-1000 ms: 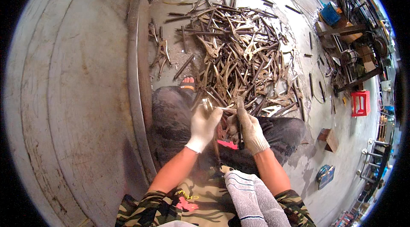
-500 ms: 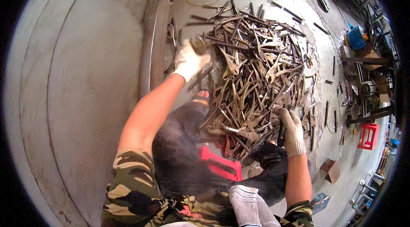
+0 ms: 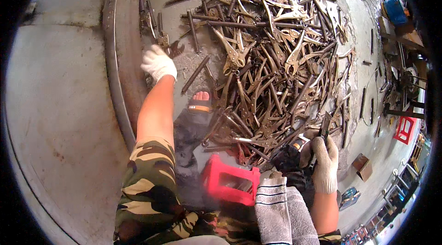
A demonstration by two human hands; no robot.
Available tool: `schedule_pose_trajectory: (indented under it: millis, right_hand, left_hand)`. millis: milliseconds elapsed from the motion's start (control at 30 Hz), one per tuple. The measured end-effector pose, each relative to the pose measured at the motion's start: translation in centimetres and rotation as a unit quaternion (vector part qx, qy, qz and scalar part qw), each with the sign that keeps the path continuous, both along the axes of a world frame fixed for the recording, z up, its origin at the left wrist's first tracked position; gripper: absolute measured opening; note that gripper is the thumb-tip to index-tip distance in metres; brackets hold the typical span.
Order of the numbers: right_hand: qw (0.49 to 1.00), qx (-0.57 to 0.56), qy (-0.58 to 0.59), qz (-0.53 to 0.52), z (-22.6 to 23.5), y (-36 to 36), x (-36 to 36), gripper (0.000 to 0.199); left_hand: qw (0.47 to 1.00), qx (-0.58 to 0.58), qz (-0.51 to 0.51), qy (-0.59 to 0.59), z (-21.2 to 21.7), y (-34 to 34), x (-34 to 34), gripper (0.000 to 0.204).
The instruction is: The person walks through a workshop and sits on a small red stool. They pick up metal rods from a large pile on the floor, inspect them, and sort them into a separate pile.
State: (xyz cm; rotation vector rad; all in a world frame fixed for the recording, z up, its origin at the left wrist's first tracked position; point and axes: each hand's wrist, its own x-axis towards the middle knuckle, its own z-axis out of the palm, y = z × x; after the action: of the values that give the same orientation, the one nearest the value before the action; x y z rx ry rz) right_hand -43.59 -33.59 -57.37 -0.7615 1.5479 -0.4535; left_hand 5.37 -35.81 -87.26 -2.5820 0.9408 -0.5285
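Observation:
My left hand [image 3: 159, 64], in a white knit glove, is closed at the far left by a steel beam. A dark plier jaw [image 3: 175, 49] juts out beside its thumb side; the rest of those locking pliers is hidden or merges with the tools behind. Low on the right, my right hand [image 3: 323, 160], in a dirtier glove, is closed round dark pliers [image 3: 325, 126], mostly covered by the fingers, tip pointing up. Between the hands spreads a big heap of metal locking pliers [image 3: 271, 65], many with dark tube handles.
The steel beam [image 3: 120, 47] borders a large grey metal surface on the left. A red plastic stool [image 3: 214, 176] stands close before me, with a grey towel [image 3: 272, 208] beside it. My sandalled foot [image 3: 200, 100] is left of the heap. Another red stool [image 3: 405, 130] and cluttered racks line the right.
The view has shifted, so the heap appears larger and nearer. My left hand has moved left, away from the heap. My right hand has drawn back, and its pliers now point up.

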Motion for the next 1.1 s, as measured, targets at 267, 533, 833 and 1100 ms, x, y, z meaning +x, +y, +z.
schedule_pose_trajectory:
  millis: [267,533,833,1100]
  right_hand:
    - [1.0,0.003,-0.011,-0.007,1.2,0.4,-0.9,0.023]
    - [0.999,0.014,0.039,-0.033,1.1,0.4,-2.2,0.023]
    - [0.993,0.055,0.093,-0.037,-1.1,-0.2,-1.4,0.03]
    - [0.997,0.032,0.069,-0.007,-1.7,-1.0,1.6,0.032]
  left_hand:
    - [0.92,0.055,-0.062,0.382,-2.5,1.7,-4.1,0.046]
    - [0.932,0.107,-0.233,0.255,-4.6,-0.5,-5.7,0.038]
    - [0.911,0.15,0.052,0.381,-2.7,-1.0,2.1,0.056]
    - [0.915,-0.019,0.116,0.386,-5.7,5.5,3.9,0.054]
